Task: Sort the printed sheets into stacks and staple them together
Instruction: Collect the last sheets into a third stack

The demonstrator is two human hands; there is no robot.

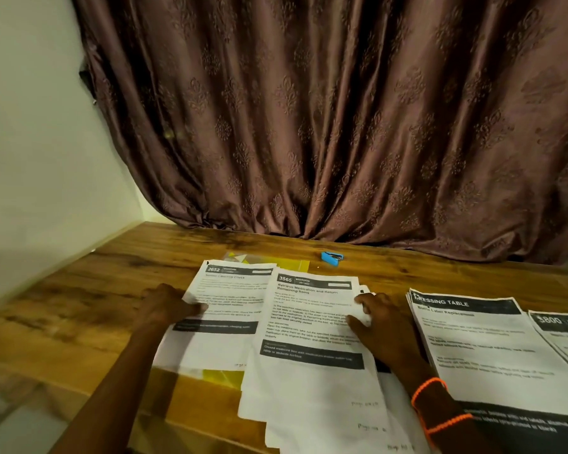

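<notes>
A loose stack of printed sheets headed 3565 (312, 335) lies fanned near the front edge of the wooden table (79, 290), overlapping a sheet headed 2652 (223, 309) on its left. The right hand (379, 326) pinches the right edge of the 3565 stack, thumb on top. The left hand (168, 304) grips the left edge of the 2652 sheet. Another stack (486, 348) rests to the right. A blue stapler (332, 258) sits farther back, before a brown curtain (325, 119).
</notes>
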